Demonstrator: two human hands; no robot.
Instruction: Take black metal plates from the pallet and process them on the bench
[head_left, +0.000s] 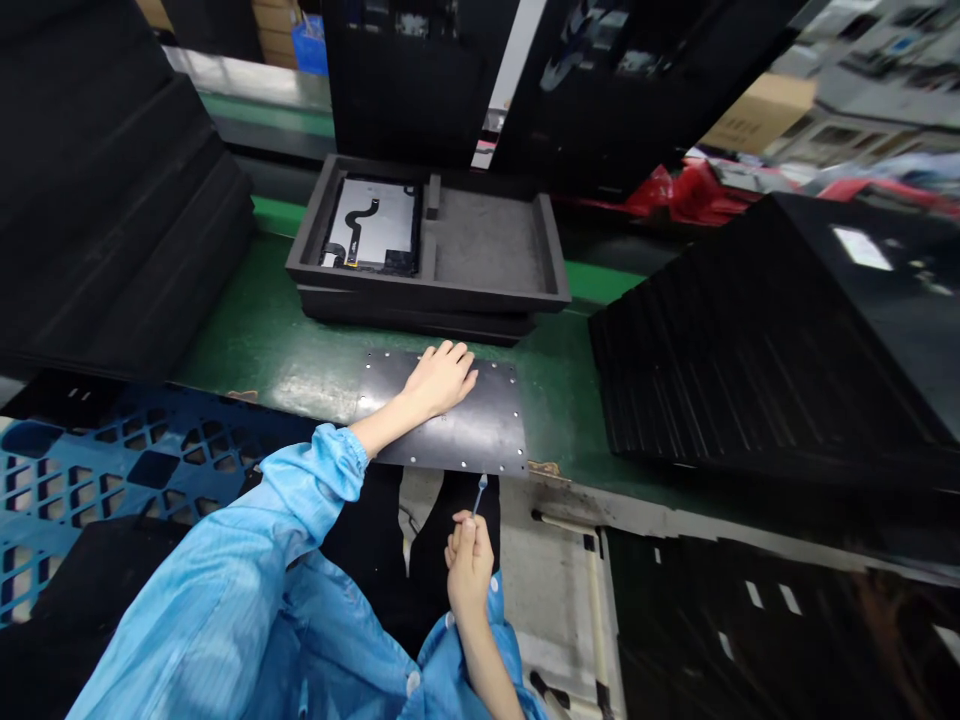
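Observation:
My left hand (441, 380) lies palm down, fingers extended, on a thin black plate (480, 430) with small holes along its edges. The plate rests on the green bench, its near edge close to the bench's front. Below that edge, in front of my body, my right hand (470, 560) is closed around the thin shaft of a small spade-tipped tool (481, 488). Its pale, pointed tip faces up toward the plate's near edge; I cannot tell whether they touch. Behind the plate sits a grey foam tray (427, 290), with a display panel (382, 220) and its black flex cable in the left compartment.
Tall stacks of black foam trays stand on the left (112, 200) and right (720, 340) of the green bench (300, 350). More black trays lie lower right. A blue plastic crate (142, 460) is below the bench's left front. Dark upright panels (420, 90) rise behind.

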